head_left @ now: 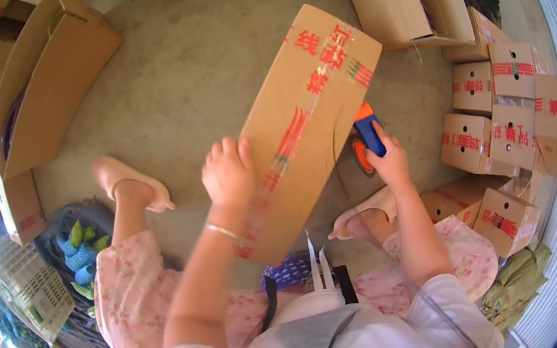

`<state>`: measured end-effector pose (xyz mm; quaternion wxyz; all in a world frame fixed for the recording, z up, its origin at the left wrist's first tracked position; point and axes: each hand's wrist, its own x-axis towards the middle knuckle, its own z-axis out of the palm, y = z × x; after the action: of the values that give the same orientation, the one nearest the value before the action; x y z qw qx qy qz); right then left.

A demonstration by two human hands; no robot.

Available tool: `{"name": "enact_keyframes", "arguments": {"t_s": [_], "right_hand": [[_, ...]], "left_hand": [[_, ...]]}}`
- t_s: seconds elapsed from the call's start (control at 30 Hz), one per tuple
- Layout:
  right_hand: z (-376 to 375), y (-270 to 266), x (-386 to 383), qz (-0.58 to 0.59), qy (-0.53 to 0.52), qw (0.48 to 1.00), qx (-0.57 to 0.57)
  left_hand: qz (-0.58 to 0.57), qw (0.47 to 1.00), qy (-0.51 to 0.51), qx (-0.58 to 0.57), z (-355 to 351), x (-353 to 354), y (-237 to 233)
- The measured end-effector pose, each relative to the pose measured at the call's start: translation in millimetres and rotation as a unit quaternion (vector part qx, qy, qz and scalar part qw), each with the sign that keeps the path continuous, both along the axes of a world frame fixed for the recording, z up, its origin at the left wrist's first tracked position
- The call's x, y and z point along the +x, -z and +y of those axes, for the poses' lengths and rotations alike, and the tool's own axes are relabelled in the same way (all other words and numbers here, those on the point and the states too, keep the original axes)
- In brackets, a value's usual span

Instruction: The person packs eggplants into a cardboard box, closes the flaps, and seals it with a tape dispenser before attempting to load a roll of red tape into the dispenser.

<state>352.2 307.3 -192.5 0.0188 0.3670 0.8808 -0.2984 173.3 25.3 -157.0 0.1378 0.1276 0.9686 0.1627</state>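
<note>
Head view: right hand [390, 161] wrapped tight round the blue handle of the tape gun [367, 133], orange roll below, gun sitting just off the box's right long edge. Left hand [228, 174] lies on the box [282, 101] near its left edge, fingers loosely bent, pressing rather than grasping.

Box is tilted across the person's knees, above the floor [190, 65], broad face up.

Progress, my read:
- Clear tape [302, 116] runs down the centre seam end to end, so this face looks sealed.
- Gun is off the seam (can't tell if the strip is cut, that edge is hidden).
- Other faces not visible, so can't say if they're taped.

Around: sealed boxes [501, 119] with the same red print stacked at right; open cartons [48, 79] at upper left, no tape visible on them.
</note>
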Motion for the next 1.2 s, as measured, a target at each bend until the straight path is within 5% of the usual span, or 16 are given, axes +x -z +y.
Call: {"name": "enact_keyframes", "arguments": {"t_s": [0.2, 0.37, 0.47, 0.67, 0.73, 0.87, 0.93, 0.97, 1.0, 1.03, 1.2], "right_hand": [[5.6, -13.1, 31.4, -0.061, -0.064, 0.996, 0.027], [-36.7, -29.8, 53.0, 0.016, 0.013, 1.0, -0.023], [-45.1, -25.7, 79.4, 0.011, 0.011, 1.0, -0.002], [-41.7, -23.7, 114.9, -0.05, -0.045, 0.996, 0.065], [-42.1, -28.2, 107.4, 0.016, -0.028, 0.998, 0.05], [-44.9, -63.1, 36.1, 0.117, -0.004, 0.993, -0.015], [-38.4, -78.5, -3.8, 0.121, -0.051, 0.99, 0.043], [-35.7, -88.4, -17.8, 0.126, -0.047, 0.99, 0.042], [-33.2, -99.3, -29.5, 0.102, -0.046, 0.993, 0.031], [-31.2, -113.2, -36.6, 0.075, -0.048, 0.996, 0.02], [-0.2, -193.0, -6.4, 0.258, -0.016, 0.966, -0.031]], "left_hand": [[0.026, 0.998, 0.022, 0.059, -18.8, -17.1, 6.2], [0.036, 0.992, 0.053, 0.112, -30.7, -38.7, 10.7], [0.082, 0.971, 0.167, 0.152, -18.3, -9.1, 6.3], [0.0, 0.972, 0.228, 0.05, -3.6, -32.0, 7.3], [0.003, 0.978, 0.202, 0.05, -1.3, -60.9, 11.0], [0.029, 0.969, 0.214, -0.121, 22.1, -120.4, -4.1], [-0.289, 0.941, 0.059, 0.164, 59.1, -118.3, -32.3], [-0.285, 0.943, 0.063, 0.161, 73.3, -103.8, -42.7], [-0.113, 0.982, 0.151, 0.028, 81.9, -77.6, -52.1], [0.063, 0.966, 0.228, -0.105, 83.5, -61.3, -56.8], [0.024, 0.965, 0.223, -0.134, 81.0, -64.4, -23.0]]}}
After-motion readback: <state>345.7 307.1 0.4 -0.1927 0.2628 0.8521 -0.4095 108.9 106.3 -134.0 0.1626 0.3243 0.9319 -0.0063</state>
